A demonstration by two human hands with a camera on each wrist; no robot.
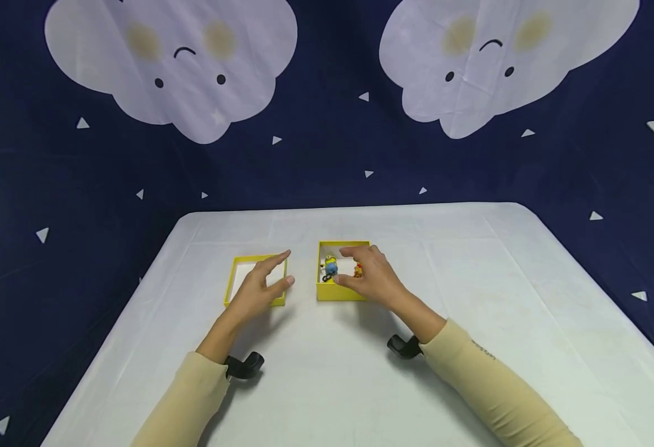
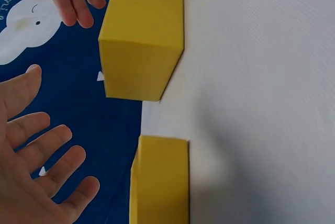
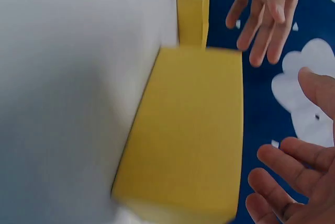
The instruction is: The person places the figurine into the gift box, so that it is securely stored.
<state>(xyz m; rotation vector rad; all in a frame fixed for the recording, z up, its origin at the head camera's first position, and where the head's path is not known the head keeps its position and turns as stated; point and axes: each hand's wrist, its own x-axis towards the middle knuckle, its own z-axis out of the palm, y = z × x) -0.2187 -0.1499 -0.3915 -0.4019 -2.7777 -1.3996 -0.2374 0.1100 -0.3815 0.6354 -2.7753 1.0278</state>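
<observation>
In the head view a yellow box (image 1: 338, 292) with a white inside stands open on the table. Inside it are a blue-and-yellow Minion figure (image 1: 331, 266) on the left and a small orange-red figure (image 1: 357, 270), partly covered by my right hand. My right hand (image 1: 376, 273) hovers over the box's right side, thumb and fingers spread apart, nothing held. To the left lies a shallow yellow box lid (image 1: 229, 282), white within. Above it is my left hand (image 1: 255, 288), fingers extended and holding nothing. Both wrist views show spread fingers beside the yellow walls.
A white cloth covers the table (image 1: 327, 385). Behind it hangs a dark blue curtain (image 1: 327, 161) with white clouds and small triangles. Black wrist straps (image 1: 246, 366) stick out near both sleeves. A narrow gap separates lid and box.
</observation>
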